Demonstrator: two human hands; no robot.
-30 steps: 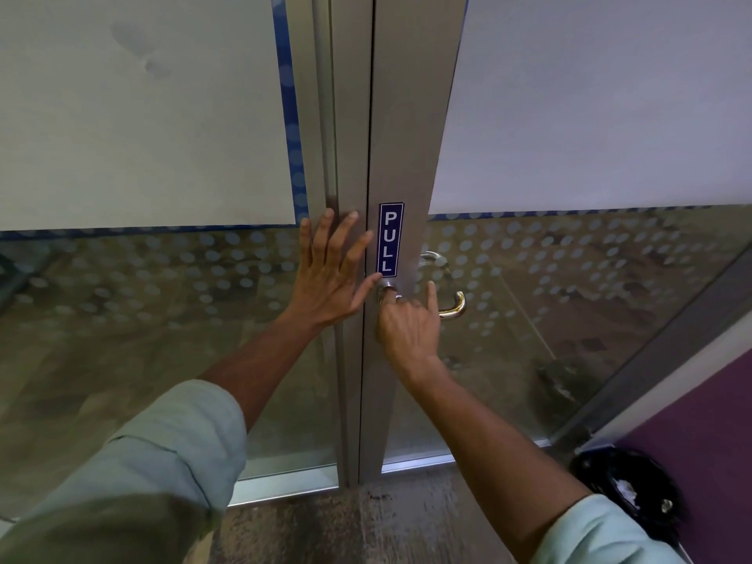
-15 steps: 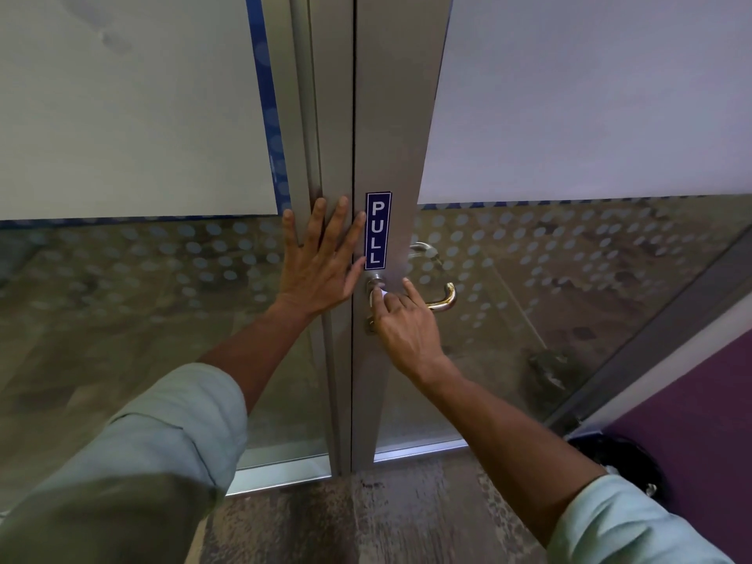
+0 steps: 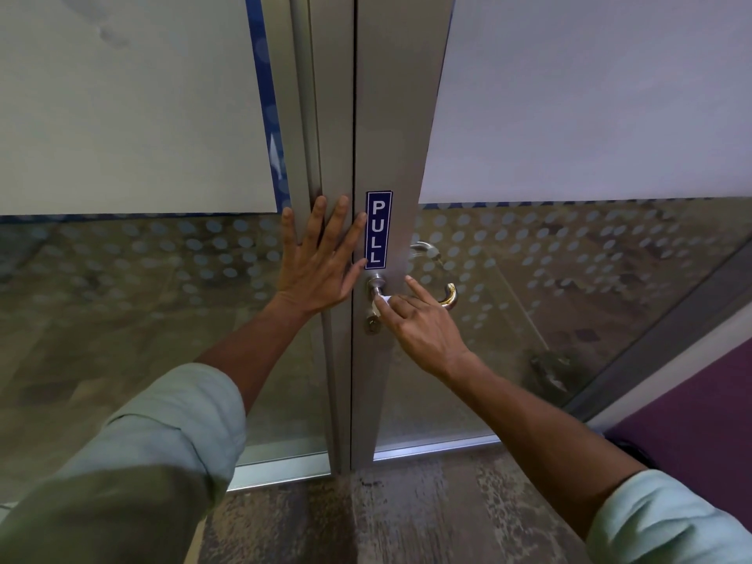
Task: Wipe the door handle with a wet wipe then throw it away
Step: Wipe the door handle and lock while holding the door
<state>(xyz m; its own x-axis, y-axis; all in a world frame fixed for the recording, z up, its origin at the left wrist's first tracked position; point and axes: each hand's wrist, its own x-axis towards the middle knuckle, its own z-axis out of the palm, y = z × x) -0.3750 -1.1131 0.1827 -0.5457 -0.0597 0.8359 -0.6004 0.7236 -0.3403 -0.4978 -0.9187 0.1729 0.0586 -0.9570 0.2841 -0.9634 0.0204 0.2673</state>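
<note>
The metal lever door handle (image 3: pixel 447 298) sticks out from the grey door frame (image 3: pixel 401 136) below a blue PULL sign (image 3: pixel 378 230). My right hand (image 3: pixel 423 323) covers the middle of the lever and presses a small white wet wipe (image 3: pixel 382 303) against it near its round base (image 3: pixel 376 283); the index finger points up. Only a corner of the wipe shows. My left hand (image 3: pixel 319 262) lies flat with spread fingers on the neighbouring frame, just left of the sign, holding nothing.
Frosted and dotted glass panels (image 3: pixel 569 258) fill both door leaves. A keyhole cylinder (image 3: pixel 372 327) sits below the handle. A purple wall (image 3: pixel 700 405) stands at the right, with a dark object (image 3: pixel 635 449) at its foot behind my right sleeve. Worn floor lies below.
My right hand has slid along the lever, the index finger now raised and the white wipe showing near the handle's base. My left hand stays flat on the frame. The camera shifted slightly.
</note>
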